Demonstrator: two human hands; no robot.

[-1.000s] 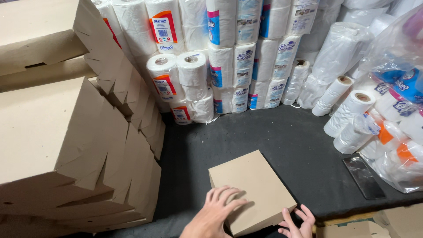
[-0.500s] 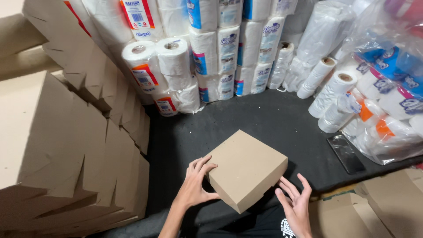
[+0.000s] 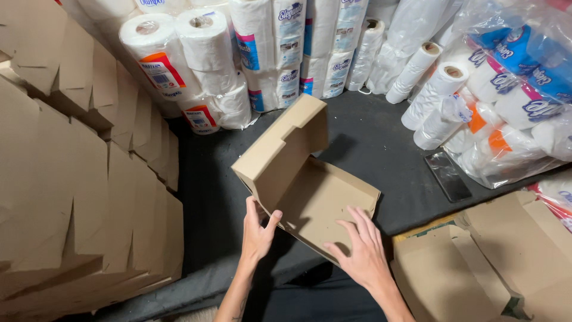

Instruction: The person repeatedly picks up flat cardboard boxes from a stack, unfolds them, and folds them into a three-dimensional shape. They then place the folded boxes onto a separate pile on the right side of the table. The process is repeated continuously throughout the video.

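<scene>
- While the brown cardboard box (image 3: 310, 191) sits half-open on the dark grey mat (image 3: 381, 137), its hinged lid stands tilted up on the box's left side.
- The left hand (image 3: 257, 234) grips the box's near left corner, thumb inside and fingers curled round the lid's outer face.
- The right hand (image 3: 360, 250) lies flat, fingers spread, pressing on the box floor near its front edge; it grasps nothing.
- The box's long axis runs diagonally from near left to far right, directly ahead of both hands, each touching it.
- Left of the box stand stacked flat brown cartons (image 3: 77, 191); behind it, wrapped white paper rolls (image 3: 196, 65); right of it, a black phone (image 3: 448, 176).
</scene>
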